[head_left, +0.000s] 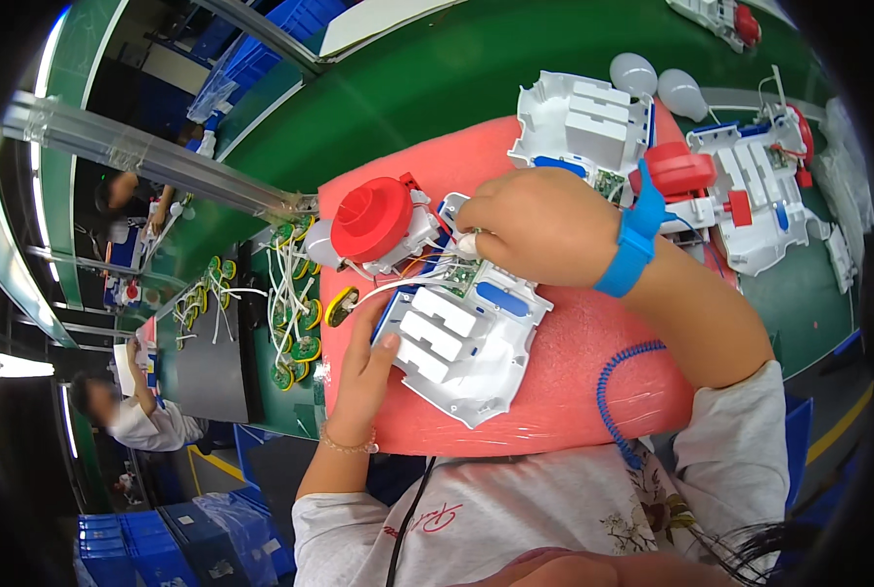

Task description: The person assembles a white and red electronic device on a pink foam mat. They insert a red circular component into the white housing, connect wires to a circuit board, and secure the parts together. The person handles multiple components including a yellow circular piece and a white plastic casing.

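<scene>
A white plastic housing half (515, 357) lies on a pink foam pad (593, 391), with battery-like slots and a blue insert. My left hand (358, 377) grips its left edge, thumb on the rim. Over the housing's far end, my right hand (539, 225) is closed in a pinch beside a small green circuit board (463, 278). Thin coloured wires run toward its fingertips, where something small and white shows; what they hold is mostly hidden. Attached by wires at the left is a red round part (370, 220). A green-and-yellow disc (341, 306) on a white cable sits near my left fingers.
Several cabled discs (300, 347) lie left of the pad. Another white housing (583, 122), a red round part (679, 168) and an opened unit (764, 186) stand at the right. A blue coiled cord (603, 386) hangs over the pad. Other people work at the far left.
</scene>
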`<action>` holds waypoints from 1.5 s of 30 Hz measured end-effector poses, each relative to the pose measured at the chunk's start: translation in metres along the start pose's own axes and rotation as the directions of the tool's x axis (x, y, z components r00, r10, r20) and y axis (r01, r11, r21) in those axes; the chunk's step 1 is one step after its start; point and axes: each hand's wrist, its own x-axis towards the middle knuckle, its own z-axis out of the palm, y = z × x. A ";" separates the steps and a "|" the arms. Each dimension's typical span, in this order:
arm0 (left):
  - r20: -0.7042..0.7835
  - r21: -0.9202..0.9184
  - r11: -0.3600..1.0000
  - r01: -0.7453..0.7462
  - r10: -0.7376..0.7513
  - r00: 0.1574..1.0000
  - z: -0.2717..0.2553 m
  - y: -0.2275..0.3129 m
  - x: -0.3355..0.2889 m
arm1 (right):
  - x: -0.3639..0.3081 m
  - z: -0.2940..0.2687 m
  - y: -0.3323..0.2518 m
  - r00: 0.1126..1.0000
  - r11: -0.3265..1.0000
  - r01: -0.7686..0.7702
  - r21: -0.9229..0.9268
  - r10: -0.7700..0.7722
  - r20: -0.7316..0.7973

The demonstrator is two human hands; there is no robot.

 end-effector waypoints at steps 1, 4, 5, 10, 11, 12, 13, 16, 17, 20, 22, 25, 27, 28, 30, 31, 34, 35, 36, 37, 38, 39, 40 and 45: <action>0.039 -0.021 0.999 0.036 -0.036 0.999 0.000 0.003 -0.001 | 0.000 -0.004 0.000 1.000 1.000 0.008 0.007 -0.008 -0.002; 0.094 -0.098 0.995 -0.028 0.037 0.995 0.004 -0.002 -0.007 | 0.001 -0.011 0.003 0.997 0.996 0.063 0.064 -0.060 -0.044; 0.100 -0.125 0.989 -0.078 0.090 0.991 0.007 -0.006 -0.009 | 0.001 -0.013 0.005 0.995 0.992 0.087 0.089 -0.081 -0.065; 0.000 -0.283 0.956 -0.074 0.078 0.997 0.022 -0.001 -0.009 | 0.002 -0.028 0.010 0.999 0.992 0.025 0.121 -0.022 -0.026; -0.076 -0.431 0.901 -0.054 0.024 0.997 0.021 -0.011 -0.004 | 0.003 -0.030 0.012 1.000 0.993 -0.006 0.114 0.008 -0.018; -0.085 -0.486 0.874 -0.018 -0.027 0.996 0.022 -0.005 -0.003 | 0.003 -0.031 0.015 1.000 0.994 -0.006 0.110 0.009 -0.030; -0.089 -0.539 0.842 0.017 -0.077 0.993 0.022 0.005 -0.003 | 0.003 -0.031 0.018 0.999 0.994 -0.007 0.107 0.011 -0.041; -0.082 -0.482 0.874 0.056 -0.109 0.991 0.025 0.011 -0.010 | 0.003 -0.035 0.015 0.998 0.995 0.004 0.103 0.003 -0.068; -0.076 -0.425 0.903 0.057 -0.099 0.992 0.026 0.011 -0.012 | 0.004 -0.036 0.013 0.997 0.995 0.008 0.102 0.000 -0.076; -0.006 -0.599 0.794 0.103 -0.133 0.991 0.024 0.016 -0.007 | 0.003 -0.042 0.012 0.997 0.996 0.007 0.087 -0.001 -0.077; -0.054 -0.634 0.766 0.111 -0.187 0.981 0.019 0.026 -0.003 | 0.001 -0.046 0.015 0.994 0.996 0.022 0.088 -0.013 -0.105; -0.181 -0.630 0.776 -0.010 -0.135 0.974 0.003 0.031 0.007 | -0.002 -0.056 0.012 0.984 0.996 0.050 0.080 -0.035 -0.172; -0.273 -0.685 0.718 -0.119 -0.102 0.957 -0.009 0.031 0.026 | -0.004 -0.060 0.014 0.964 0.991 0.085 0.100 -0.056 -0.262; -0.179 -0.697 0.713 -0.076 -0.070 0.981 -0.024 0.028 0.041 | -0.005 -0.065 0.015 0.958 0.994 0.087 0.072 -0.064 -0.280; -0.277 -0.659 0.731 -0.179 -0.014 0.961 -0.041 0.008 0.069 | -0.006 -0.072 0.012 0.946 0.994 0.103 0.035 -0.087 -0.312; -0.303 -0.643 0.740 -0.195 -0.012 0.953 -0.041 0.008 0.084 | -0.007 -0.075 0.011 0.944 0.994 0.095 0.044 -0.076 -0.322; -0.332 -0.602 0.753 -0.267 0.068 0.941 -0.029 0.024 0.138 | -0.008 -0.084 0.013 0.927 0.994 0.097 0.050 -0.072 -0.368; -0.342 -0.586 0.757 -0.290 0.094 0.935 -0.026 0.025 0.159 | -0.009 -0.085 0.014 0.917 0.993 0.107 0.041 -0.083 -0.391; -0.349 -0.586 0.762 -0.276 0.070 0.935 -0.014 0.037 0.179 | -0.010 -0.087 0.016 0.906 0.993 0.111 0.030 -0.089 -0.414; -0.351 -0.580 0.739 -0.342 0.153 0.924 -0.015 0.029 0.208 | -0.010 -0.089 0.017 0.908 0.996 0.089 0.010 -0.077 -0.413; -0.329 -0.577 0.712 -0.400 0.246 0.912 -0.018 0.024 0.234 | -0.009 -0.089 0.017 0.907 0.997 0.079 0.003 -0.071 -0.414; -0.353 -0.605 0.679 -0.415 0.239 0.905 -0.020 0.014 0.258 | -0.005 -0.088 0.019 0.907 0.997 0.078 0.003 -0.070 -0.415; -0.420 -0.567 0.721 -0.398 0.162 0.893 -0.010 0.015 0.277 | -0.006 -0.092 0.019 0.911 0.998 0.059 -0.013 -0.059 -0.408; -0.472 -0.489 0.788 -0.375 0.123 0.873 0.045 0.013 0.333 | -0.015 -0.109 0.019 0.898 0.996 0.003 -0.089 -0.042 -0.438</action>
